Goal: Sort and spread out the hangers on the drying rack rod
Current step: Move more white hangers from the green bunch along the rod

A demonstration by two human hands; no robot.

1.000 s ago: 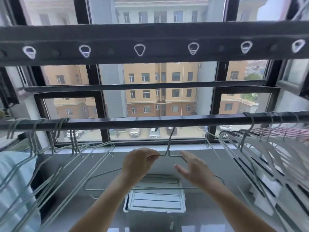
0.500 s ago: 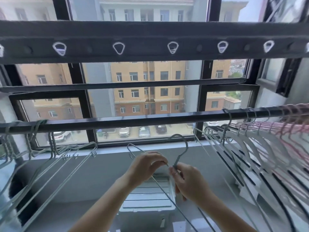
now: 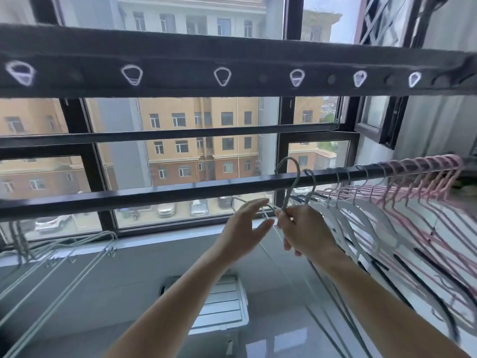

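The right hand (image 3: 307,231) has its fingers curled tight around the neck of a thin grey hanger (image 3: 294,177), just below its hook. The hook is a rough-coated, rounded loop that rises above the top edge of the dark, smooth rod (image 3: 154,196), and its shank crosses in front of the rod. Whether the hook actually rests on the rod cannot be told. The left hand (image 3: 244,228) is beside it, with straight fingers and the thumb spread apart. Its fingertips touch the hanger's slim wire shoulder.

Just to the right of the held hanger, flat white hangers (image 3: 366,213) with broad curved shoulders hang crowded on the rod. Beyond them, thin pink hangers (image 3: 423,182) are packed hook against hook toward the rod's right end. At the far left, a bunch of pale wire hangers (image 3: 77,250) slants down from the rod.

Above runs a wide, dark, matte beam (image 3: 180,55) with 6 teardrop-shaped holes rimmed in white. Below the arms, a white ribbed plastic bin (image 3: 222,303) stands on glossy grey tiles.
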